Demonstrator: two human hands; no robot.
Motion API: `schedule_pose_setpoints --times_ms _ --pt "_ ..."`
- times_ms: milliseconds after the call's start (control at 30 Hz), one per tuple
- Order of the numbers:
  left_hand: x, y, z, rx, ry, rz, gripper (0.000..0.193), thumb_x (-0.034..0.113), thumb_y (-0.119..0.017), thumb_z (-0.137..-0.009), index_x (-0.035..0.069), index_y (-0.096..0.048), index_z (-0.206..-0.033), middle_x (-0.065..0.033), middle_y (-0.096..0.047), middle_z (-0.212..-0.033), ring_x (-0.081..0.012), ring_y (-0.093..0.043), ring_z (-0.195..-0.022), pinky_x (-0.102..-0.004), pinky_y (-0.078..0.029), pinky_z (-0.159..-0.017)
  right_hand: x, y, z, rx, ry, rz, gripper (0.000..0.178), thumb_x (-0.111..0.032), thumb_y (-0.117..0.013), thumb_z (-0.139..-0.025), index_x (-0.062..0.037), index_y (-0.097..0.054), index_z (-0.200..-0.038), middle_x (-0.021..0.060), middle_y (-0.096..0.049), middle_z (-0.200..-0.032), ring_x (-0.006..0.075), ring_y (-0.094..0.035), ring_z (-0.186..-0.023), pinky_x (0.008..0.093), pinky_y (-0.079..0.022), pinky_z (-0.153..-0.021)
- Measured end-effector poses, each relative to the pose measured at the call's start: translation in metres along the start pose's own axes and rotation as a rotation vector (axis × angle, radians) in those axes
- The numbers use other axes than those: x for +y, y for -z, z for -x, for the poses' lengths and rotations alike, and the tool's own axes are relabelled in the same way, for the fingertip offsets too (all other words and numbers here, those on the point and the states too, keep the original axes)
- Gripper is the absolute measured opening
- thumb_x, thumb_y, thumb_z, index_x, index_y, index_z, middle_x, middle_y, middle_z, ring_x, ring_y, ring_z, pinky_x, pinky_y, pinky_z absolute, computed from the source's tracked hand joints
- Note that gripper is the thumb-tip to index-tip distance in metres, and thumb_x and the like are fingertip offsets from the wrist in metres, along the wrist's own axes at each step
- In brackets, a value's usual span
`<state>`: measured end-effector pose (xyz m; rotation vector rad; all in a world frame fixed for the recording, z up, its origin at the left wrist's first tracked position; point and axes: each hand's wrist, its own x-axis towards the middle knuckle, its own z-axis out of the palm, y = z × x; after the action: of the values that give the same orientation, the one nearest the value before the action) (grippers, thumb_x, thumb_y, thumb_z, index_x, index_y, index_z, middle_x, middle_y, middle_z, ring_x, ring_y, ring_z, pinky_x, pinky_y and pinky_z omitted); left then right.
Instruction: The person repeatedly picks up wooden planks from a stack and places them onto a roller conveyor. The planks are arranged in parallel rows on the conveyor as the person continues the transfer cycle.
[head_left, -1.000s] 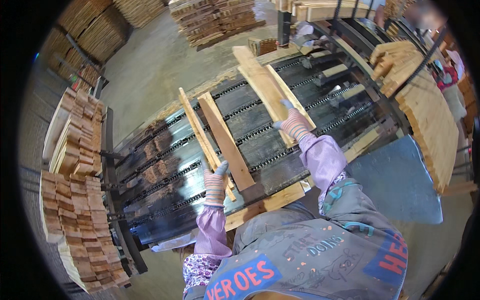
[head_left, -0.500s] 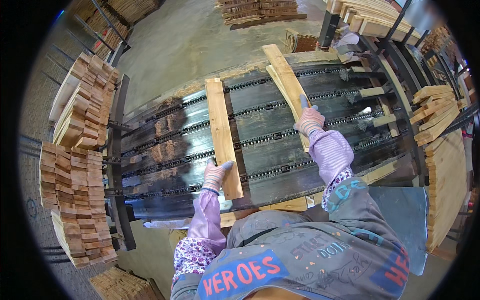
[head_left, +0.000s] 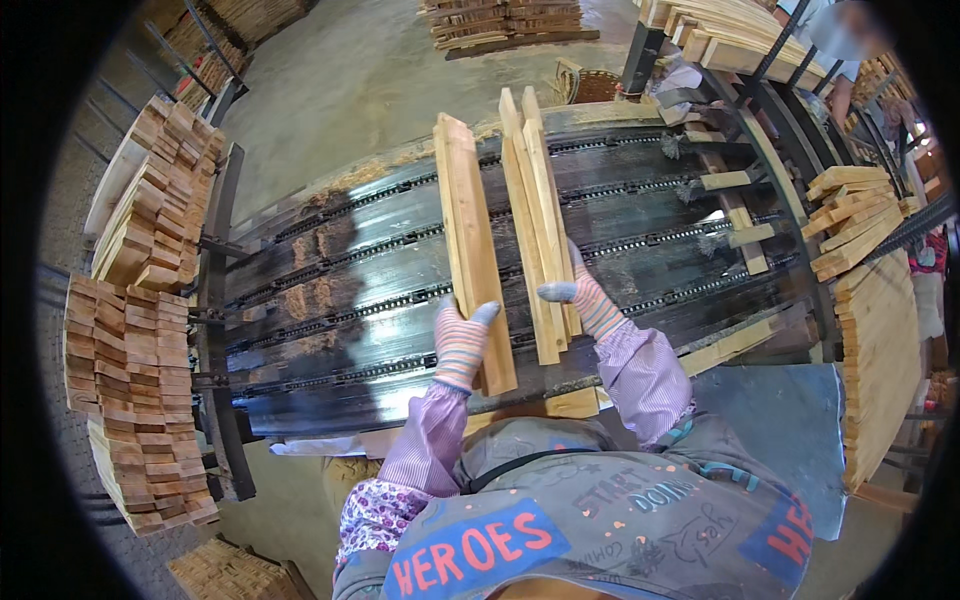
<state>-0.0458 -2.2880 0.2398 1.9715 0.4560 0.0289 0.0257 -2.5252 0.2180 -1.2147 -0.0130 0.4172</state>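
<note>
My left hand [head_left: 462,345], in a striped glove with grey fingertips, grips the near part of a pale wooden board [head_left: 478,245]. That board is tilted, with a face and a long edge showing; whether a second one lies against it I cannot tell. To its right, my right hand [head_left: 588,300], gloved alike, is closed on the right side of a pair of wooden boards [head_left: 527,240], which lean together lengthwise. A narrow gap separates the two hands' boards. Beneath them runs a black chain conveyor table [head_left: 370,285].
Stacked wood blocks [head_left: 130,350] fill a rack on the left. More boards lie on a rack [head_left: 745,40] at the upper right, near another person [head_left: 845,75]. A loose board pile [head_left: 850,225] sits at the right. A wicker basket [head_left: 595,87] stands beyond the conveyor.
My hands have come closer together, bringing their boards toward each other. The right hand's boards have shifted left and turned onto their edges; the left hand's board has moved right and tilted.
</note>
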Motion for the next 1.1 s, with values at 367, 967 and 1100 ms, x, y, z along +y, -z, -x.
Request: schedule_pose_setpoints --times_ms 367,967,1100 --pt "-0.052 -0.044 0.008 -0.338 0.125 0.178 0.051 0.035 -0.064 -0.107 0.006 -0.056 -0.147 -0.0148 -0.07 -0.13 -0.0209 -0.066 -0.114 -0.0377 -0.054 -0.099 0.022 0.006 0.0 -0.018 -0.115 0.049 0.127 -0.009 -0.1 -0.064 -0.0099 -0.026 -0.167 0.0121 -0.052 -0.156 0.0288 -0.047 -0.146 0.042 -0.039 -0.122" --pt "-0.004 0.038 0.047 -0.433 0.602 1.101 0.097 0.06 -0.082 -0.086 0.003 -0.047 -0.156 -0.0176 -0.064 -0.145 -0.0318 -0.065 -0.13 -0.0481 -0.053 -0.113 0.0 -0.05 0.04 -0.222 -0.484 -0.421 0.097 -0.025 -0.081 -0.083 -0.006 -0.032 -0.165 0.0172 -0.055 -0.15 0.0303 -0.058 -0.135 0.0439 -0.052 -0.111" --pt "-0.024 0.066 0.058 -0.435 0.498 1.047 0.089 0.052 -0.084 -0.086 0.002 -0.051 -0.152 -0.0176 -0.068 -0.137 -0.03 -0.07 -0.12 -0.0461 -0.059 -0.103 -0.005 -0.069 0.056 -0.238 -0.517 -0.48 0.081 -0.025 -0.077 -0.084 -0.0005 -0.045 -0.155 0.0216 -0.065 -0.136 0.035 -0.069 -0.119 0.0494 -0.06 -0.1"
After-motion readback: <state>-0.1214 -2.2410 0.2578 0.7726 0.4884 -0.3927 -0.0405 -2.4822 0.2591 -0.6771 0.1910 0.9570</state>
